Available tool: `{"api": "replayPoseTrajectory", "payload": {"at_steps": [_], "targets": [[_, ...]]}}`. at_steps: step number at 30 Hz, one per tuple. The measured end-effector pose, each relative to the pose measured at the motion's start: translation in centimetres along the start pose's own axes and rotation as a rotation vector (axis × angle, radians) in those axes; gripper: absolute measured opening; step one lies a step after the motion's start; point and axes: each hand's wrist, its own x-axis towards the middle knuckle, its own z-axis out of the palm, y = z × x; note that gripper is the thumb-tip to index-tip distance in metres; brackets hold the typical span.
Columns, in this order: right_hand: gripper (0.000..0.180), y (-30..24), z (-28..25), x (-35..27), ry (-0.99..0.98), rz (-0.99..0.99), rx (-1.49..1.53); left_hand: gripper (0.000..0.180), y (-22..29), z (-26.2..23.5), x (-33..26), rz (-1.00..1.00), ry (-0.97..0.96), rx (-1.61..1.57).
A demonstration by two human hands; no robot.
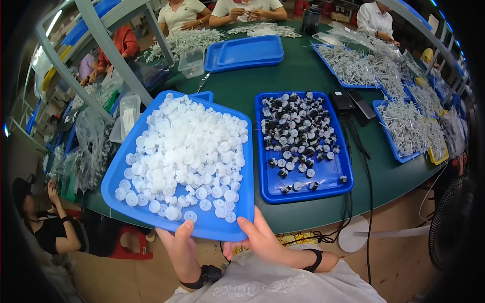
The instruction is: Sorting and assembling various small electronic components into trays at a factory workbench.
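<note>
Both my hands grip the near edge of a light blue plastic tray (113, 177), which is heaped with small white translucent round plastic parts (189, 146). My left hand (177, 250) has its thumb over the rim at the bottom, with its fingers hidden underneath. At the near right corner, my right hand (262, 240) holds the tray the same way, thumb on top. The tray reaches over the table edge toward me. Beside it on the right lies a darker blue tray (273, 189) with many small black motors (298, 131) that have clear discs and thin wires.
Empty blue trays (245, 54) and a clear plastic box (192, 63) are farther back on the green table (232, 88). Trays of thin white parts (401, 126) fill the right side. Cables (361, 146) hang over the edge near a fan (447, 222). Grey posts rise left; several people sit around.
</note>
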Motion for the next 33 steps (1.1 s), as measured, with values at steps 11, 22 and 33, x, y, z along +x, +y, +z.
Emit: {"api": "replayPoseTrajectory", "payload": {"at_steps": [11, 22, 33], "targets": [[0.04, -0.2, 0.3, 0.2, 0.003, -0.01, 0.0, 0.063, 1.2, 0.6, 0.8, -0.023, -0.02, 0.019], [0.039, -0.2, -0.2, 1.4, -0.007, -0.014, -0.016, 0.066, 1.2, 1.1, 1.2, -0.008, 0.03, 0.037], [0.035, -0.9, 1.0, 1.5, -0.07, -0.021, 0.051, 0.06, 2.1, 1.1, 2.0, 0.009, 0.042, 0.059]]}}
